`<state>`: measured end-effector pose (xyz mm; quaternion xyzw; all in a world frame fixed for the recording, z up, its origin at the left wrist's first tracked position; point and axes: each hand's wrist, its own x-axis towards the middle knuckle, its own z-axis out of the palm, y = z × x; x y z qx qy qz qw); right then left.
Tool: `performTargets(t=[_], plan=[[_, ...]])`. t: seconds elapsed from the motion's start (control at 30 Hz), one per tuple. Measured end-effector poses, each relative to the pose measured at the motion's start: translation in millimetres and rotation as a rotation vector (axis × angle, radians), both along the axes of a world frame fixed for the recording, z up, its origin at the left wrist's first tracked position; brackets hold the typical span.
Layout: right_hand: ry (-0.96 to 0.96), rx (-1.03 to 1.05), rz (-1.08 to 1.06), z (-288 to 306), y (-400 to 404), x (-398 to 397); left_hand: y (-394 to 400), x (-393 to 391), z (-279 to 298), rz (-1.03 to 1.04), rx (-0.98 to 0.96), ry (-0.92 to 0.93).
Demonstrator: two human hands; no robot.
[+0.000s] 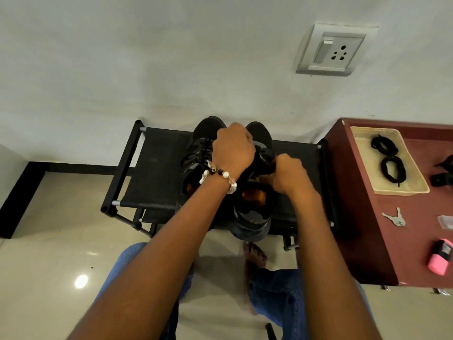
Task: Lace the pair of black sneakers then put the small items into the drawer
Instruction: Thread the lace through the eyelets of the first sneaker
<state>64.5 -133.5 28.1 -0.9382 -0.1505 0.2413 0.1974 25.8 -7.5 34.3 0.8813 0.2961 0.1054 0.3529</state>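
Two black sneakers stand side by side on a black shoe rack (157, 173), toes toward the wall. The left sneaker (196, 153) has black laces showing. My left hand (232, 150), with a bead bracelet at the wrist, is curled over the front of the right sneaker (255, 212). My right hand (286, 175) grips the tongue area of that right sneaker. What the fingers pinch is hidden. Two coiled black laces (388, 158) lie in a cream tray (362, 158) on the maroon cabinet (362, 229).
On the cabinet top lie keys (396, 217), a pink item (440, 256), black clips (442, 177) and a clear packet (446, 220) at the right edge. A wall socket (333, 51) is above. My jeans-clad knees and a bare foot (255, 256) are below the rack on the tiled floor.
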Motion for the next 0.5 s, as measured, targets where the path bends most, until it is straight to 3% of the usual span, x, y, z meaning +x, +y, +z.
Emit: performTargets(t=[0.07,0.2,0.33,0.5], plan=[[-0.075,-0.037,-0.004,-8.2,-0.7,-6.8,0.8,11.5,0.4,-0.095,0.033,-0.055],[-0.219,-0.005,-0.009,-19.0,0.2,-12.8,5.1,23.5,-21.8,-0.339,0.175,0.111],[-0.261,0.039,-0.025,-25.7,-2.9,-6.8,4.2,32.6,-33.9,-0.293,0.212,0.093],[-0.286,0.071,-0.063,-30.9,-5.3,-6.3,-11.0,36.4,-44.6,-0.282,0.471,0.125]])
